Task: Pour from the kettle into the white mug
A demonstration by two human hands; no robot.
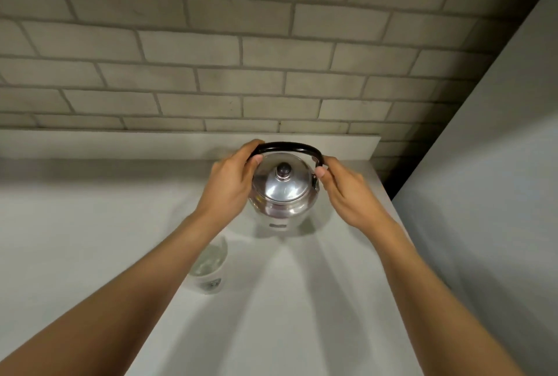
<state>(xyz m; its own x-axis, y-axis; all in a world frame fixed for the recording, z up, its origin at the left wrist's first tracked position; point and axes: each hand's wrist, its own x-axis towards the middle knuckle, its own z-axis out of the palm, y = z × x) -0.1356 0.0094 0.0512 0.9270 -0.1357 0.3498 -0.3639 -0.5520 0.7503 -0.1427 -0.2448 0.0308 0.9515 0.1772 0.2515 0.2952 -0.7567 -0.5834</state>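
While both hands close on the black handle [288, 146], the kettle [283, 191] stands upright on the white bench [90, 224], directly below and between them; the left hand [232, 182] holds the handle's left end with its thumb on the near side, and the right hand [347, 188] pinches the right end just above the hinge, so each grip is narrow and shut on the handle rather than on the body. The lid [283, 187] sits in place with its dark knob [284, 169] just beneath the arch of the handle; the spout cannot be made out from this angle. The white mug [211, 267] stands nearer the person than either grip, below the left forearm and partly hidden by it, well apart from the kettle; it seems to hold some clear liquid already, though this is hard to confirm.

The kettle is polished metal, stiff and smooth, likely slippery on the body and possibly hot, so the handle is the sound place to hold; if full it will probably feel heavy and swing on its hinges, and one hand at the top of the arch would balance it better than two at the ends. The lid looks loose-fitting and could slide off in a steep tilt; the mug is light and may shift if knocked by the forearm.
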